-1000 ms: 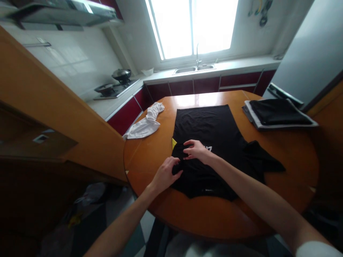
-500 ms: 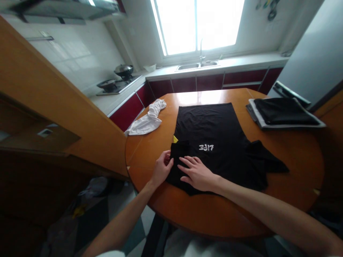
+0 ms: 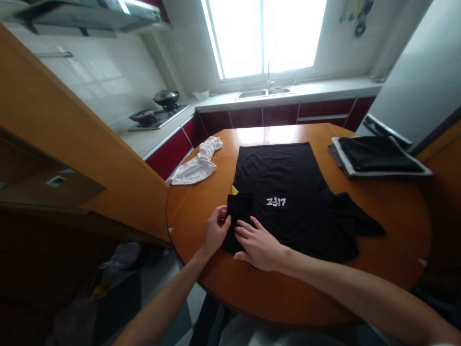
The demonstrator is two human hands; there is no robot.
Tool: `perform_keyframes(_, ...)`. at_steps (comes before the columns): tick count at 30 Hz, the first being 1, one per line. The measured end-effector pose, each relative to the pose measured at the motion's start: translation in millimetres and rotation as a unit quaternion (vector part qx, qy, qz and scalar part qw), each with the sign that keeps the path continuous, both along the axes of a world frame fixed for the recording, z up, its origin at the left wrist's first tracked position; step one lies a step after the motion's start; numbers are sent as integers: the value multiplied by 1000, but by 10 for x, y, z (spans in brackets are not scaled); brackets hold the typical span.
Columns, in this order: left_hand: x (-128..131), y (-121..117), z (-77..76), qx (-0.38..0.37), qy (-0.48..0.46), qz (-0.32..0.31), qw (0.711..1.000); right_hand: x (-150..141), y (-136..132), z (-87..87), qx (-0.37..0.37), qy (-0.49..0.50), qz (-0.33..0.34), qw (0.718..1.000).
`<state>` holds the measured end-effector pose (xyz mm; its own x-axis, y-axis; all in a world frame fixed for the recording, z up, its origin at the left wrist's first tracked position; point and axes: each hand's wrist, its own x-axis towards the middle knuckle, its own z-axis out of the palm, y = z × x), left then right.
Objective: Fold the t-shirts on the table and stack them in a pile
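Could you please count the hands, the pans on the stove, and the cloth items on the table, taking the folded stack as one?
Hands: 2 (left hand, right hand)
Pans: 2 (nearer pan, farther pan)
Cloth items: 3 (black shirt, white cloth, folded stack)
Total: 7

Pale wall (image 3: 338, 53) flanks the glaring two-pane window (image 3: 292, 33), maroon base cabinets (image 3: 281, 115) below it, a range hood (image 3: 97, 19) to its left.

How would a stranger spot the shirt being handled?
Find the wooden table. Between the white cloth and the folded stack lies the black shirt, the right hand resting on it. Unlike its neighbours, it is spread out and shows white lettering.
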<state>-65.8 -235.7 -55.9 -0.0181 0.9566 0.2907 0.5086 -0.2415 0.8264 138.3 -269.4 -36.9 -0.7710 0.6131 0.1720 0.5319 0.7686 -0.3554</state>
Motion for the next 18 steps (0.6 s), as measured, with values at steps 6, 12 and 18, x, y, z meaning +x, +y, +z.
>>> perform_keyframes(6, -5, 2, -13, 2, -5, -1, 1000, -48, -80, 54, -15, 0, 12, 1000)
perform_keyframes(12, -23, 10, -51, 5, -4, -6, 1000, -49, -105, 77, -30, 9, -8, 999)
perform_keyframes(18, -3, 13, -46, 10, 2, -4, 1000, -4, -98, -7, -55, -12, -34, 998)
